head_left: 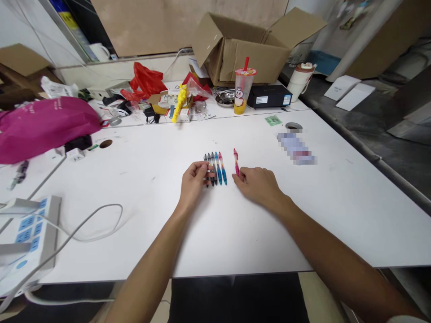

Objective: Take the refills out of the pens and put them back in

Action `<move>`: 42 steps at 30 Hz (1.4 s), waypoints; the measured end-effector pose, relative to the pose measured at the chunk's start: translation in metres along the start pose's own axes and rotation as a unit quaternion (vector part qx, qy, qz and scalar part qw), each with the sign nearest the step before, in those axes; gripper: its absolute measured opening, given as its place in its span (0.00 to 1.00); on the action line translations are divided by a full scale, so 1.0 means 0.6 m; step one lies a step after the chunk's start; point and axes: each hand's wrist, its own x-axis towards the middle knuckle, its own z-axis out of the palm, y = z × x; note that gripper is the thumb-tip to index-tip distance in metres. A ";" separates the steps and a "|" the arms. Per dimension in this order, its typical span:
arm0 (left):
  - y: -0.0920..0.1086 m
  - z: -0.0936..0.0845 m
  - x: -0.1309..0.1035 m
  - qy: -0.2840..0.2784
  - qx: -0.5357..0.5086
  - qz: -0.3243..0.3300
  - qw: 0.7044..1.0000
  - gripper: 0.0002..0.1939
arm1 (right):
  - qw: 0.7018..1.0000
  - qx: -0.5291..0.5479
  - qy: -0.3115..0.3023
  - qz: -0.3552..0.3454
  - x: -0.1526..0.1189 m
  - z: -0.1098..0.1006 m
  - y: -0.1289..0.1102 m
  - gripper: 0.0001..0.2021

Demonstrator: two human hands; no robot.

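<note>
Pens in the middle of the white table (pixel 134 242), 6 in sight. 5 stand side by side in a close row, lying lengthwise away from the person: 3 dark pens (pixel 216 179) at the left, partly covered by fingers, then 1 blue pen (pixel 218 170), then 1 red-topped pen (pixel 223 172) with a pale middle and a blue lower part. The 6th, a pink pen (pixel 235 157), lies apart to the right of the row, roughly in line with it; pink at both visible ends, paler between, its near end hidden by fingers.

Left hand (pixel 192 183): at the row's left side, forearm slanting up from the near edge. Fingers curl loosely across the dark pens, thumb close to the index finger. Whether it has hold of any pen, cannot tell.

Right hand (pixel 258 183): knuckles up, forearm coming in from the lower right, wrist bent toward the row. Thumb and index finger close together, pinching the near end of the pink pen; other fingers folded under. Whether that pen is off the surface, cannot tell.
</note>
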 end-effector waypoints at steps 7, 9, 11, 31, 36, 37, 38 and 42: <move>0.000 0.001 -0.001 -0.006 -0.003 0.004 1.000 0.09 | 0.956 0.060 0.060 -0.280 0.005 0.020 0.014 0.22; 0.001 0.001 -0.002 -0.006 -0.005 0.006 1.000 0.08 | 0.958 0.049 0.040 -0.279 0.008 0.028 0.015 0.21; 0.001 0.001 -0.003 -0.007 -0.006 0.007 1.000 0.08 | 0.962 0.041 0.030 -0.267 0.010 0.032 0.012 0.19; 0.003 0.000 -0.001 -0.021 -0.042 0.006 0.999 0.16 | 0.828 0.527 0.184 -0.049 -0.007 0.013 -0.017 0.19; 0.006 0.002 0.000 -0.060 -0.114 0.007 0.992 0.20 | 0.792 0.600 0.092 -0.062 -0.007 0.015 -0.022 0.13; 0.007 0.002 0.000 -0.063 -0.122 0.009 0.991 0.20 | 0.785 0.612 0.076 -0.057 -0.006 0.017 -0.021 0.12; 0.007 0.002 0.000 -0.065 -0.127 0.011 0.990 0.19 | 0.777 0.625 0.058 -0.051 -0.004 0.019 -0.021 0.12; 0.004 0.001 -0.002 -0.077 -0.134 0.015 0.988 0.17 | 0.746 0.660 -0.085 -0.011 0.003 0.022 -0.021 0.20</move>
